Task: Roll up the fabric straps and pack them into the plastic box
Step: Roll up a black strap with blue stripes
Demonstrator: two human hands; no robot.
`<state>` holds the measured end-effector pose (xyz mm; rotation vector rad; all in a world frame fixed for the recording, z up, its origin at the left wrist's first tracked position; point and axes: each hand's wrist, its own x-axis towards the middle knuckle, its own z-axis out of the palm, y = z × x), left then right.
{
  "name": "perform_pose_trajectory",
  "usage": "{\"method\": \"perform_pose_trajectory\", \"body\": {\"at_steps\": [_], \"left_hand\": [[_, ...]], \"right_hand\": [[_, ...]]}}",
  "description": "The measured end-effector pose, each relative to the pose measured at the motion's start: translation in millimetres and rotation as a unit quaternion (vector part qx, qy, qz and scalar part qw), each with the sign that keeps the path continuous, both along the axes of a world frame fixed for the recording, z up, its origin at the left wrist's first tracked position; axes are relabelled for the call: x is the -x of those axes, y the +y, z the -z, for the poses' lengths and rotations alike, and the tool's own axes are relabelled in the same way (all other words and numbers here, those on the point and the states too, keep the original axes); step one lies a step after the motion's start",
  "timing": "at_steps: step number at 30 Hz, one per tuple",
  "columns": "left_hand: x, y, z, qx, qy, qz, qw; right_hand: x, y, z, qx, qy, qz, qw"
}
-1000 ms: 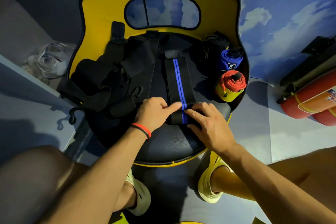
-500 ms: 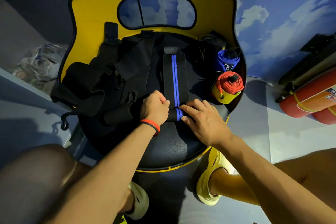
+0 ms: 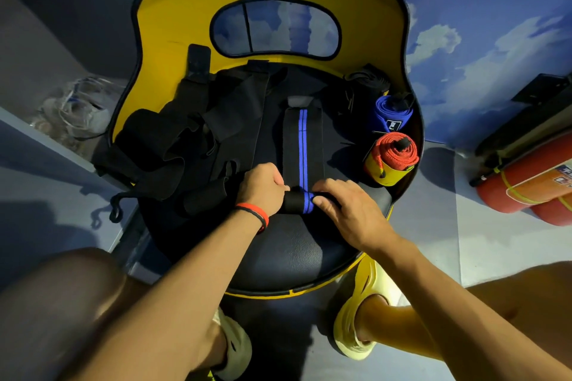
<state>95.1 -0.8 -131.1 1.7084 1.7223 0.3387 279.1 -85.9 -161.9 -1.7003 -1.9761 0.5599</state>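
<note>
A black strap with a blue stripe (image 3: 303, 145) lies flat along the black seat of a yellow chair (image 3: 297, 250). Its near end is wound into a small roll (image 3: 298, 202). My left hand (image 3: 263, 189) grips the roll's left end with curled fingers. My right hand (image 3: 346, 210) curls over the roll's right end. A rolled blue strap (image 3: 393, 114) and a rolled red and yellow strap (image 3: 391, 158) stand at the seat's right edge. A heap of loose black straps (image 3: 173, 148) covers the seat's left half. A clear plastic box (image 3: 77, 108) sits on the floor at left.
The chair's yellow backrest (image 3: 173, 28) curves round the far side. A red cylinder (image 3: 526, 185) lies on the floor at right. My knees and yellow shoes (image 3: 356, 318) are below the seat. A grey ledge (image 3: 46, 158) runs along the left.
The roll has grown and moved a little further up the strap. My left hand has closed into a fist on the roll's left end, and my right hand has shifted over its right end.
</note>
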Motion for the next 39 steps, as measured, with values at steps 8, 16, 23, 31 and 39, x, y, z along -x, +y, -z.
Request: {"method": "perform_pose_trajectory", "body": {"at_steps": [8,16,23,31,39], "left_hand": [[21.1,-23.0,-8.5,0.048,-0.147,0.078,0.985],[23.0,-25.8,3.1,0.019,-0.179,0.016,0.984],[13.6,-26.7,5.5,-0.045,-0.133,-0.007,0.99],[32.7,-28.3,4.6,0.001,-0.13,0.102,0.986],[25.3,-39.4,10.6,-0.032,-0.056,0.13,0.989]], "right_hand": [[8.1,14.9,0.5,0.015,0.052,0.118,0.992],[8.4,2.0,-4.0,-0.04,0.055,0.088,0.994],[-5.1,-5.3,-3.1,-0.015,-0.029,0.028,0.999],[-8.2,-2.2,-6.0,0.026,0.025,0.047,0.998],[5.1,-6.0,-12.2,-0.051,-0.009,0.031,0.998]]}}
